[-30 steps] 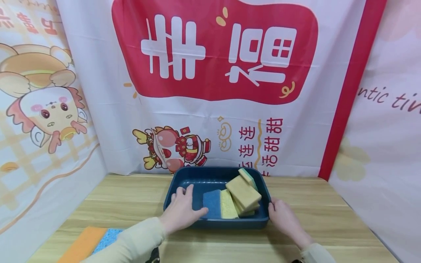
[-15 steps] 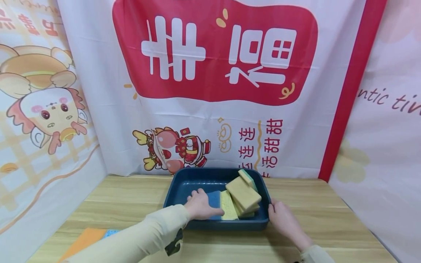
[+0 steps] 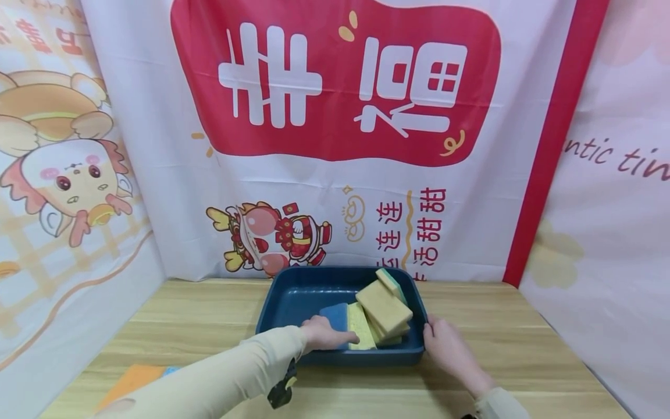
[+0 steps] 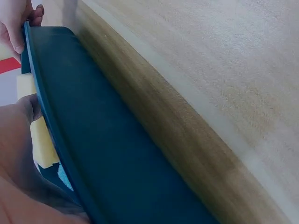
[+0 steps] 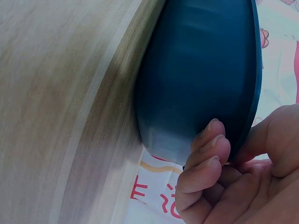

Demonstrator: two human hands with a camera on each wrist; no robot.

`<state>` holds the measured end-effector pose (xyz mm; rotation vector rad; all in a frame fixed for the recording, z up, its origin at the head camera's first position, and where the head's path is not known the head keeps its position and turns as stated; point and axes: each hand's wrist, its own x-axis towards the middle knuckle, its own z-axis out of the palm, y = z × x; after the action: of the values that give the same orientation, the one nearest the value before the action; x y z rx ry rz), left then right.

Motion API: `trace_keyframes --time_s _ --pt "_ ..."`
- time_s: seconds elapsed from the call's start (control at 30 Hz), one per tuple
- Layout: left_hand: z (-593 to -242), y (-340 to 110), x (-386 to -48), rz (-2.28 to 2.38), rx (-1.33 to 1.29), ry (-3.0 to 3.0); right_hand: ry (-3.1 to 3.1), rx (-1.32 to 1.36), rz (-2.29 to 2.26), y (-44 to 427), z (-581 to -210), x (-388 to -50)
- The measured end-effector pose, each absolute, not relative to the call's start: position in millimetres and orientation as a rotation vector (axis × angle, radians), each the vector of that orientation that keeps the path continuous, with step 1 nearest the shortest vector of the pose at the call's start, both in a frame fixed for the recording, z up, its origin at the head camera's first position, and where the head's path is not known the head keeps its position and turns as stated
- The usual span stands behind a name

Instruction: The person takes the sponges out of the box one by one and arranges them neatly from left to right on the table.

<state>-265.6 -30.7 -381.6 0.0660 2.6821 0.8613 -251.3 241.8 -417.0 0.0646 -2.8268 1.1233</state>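
Note:
My left hand [image 3: 325, 334] reaches over the front wall of a dark blue plastic bin [image 3: 366, 358] and lies low over a blue sponge [image 3: 335, 314]. Its thumb points right, over a yellow sponge [image 3: 361, 323]; most fingertips are hidden, so whether they grip is unclear. In the left wrist view the thumb is beside a yellow sponge edge [image 4: 43, 144], inside the rim. At the bin's right end my right hand [image 3: 447, 348] pinches the rim, thumb on one side and curled fingers [image 5: 201, 175] on the outer wall. Several beige sponges [image 3: 384, 305] are piled in the bin's right half.
An orange flat sheet or sponge [image 3: 133, 381] and a blue piece [image 3: 170, 370] lie at the table's front left, partly behind the left sleeve [image 3: 246, 369]. A printed cloth [image 3: 335, 233] hangs directly behind the bin. The wooden table [image 3: 487, 308] extends to both sides.
My left hand has moved right from the bin's left part, over the blue sponge, and its fingers have dropped lower. The right hand keeps its hold on the rim. The bin stays in place.

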Motion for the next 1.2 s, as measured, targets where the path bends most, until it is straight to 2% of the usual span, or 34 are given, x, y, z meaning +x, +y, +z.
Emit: trace_keyframes --time_s 1.2 --pt "-404 -28 -267 0.939 -0.062 2.857 -2.825 0.051 1.07 239 -417 -250"
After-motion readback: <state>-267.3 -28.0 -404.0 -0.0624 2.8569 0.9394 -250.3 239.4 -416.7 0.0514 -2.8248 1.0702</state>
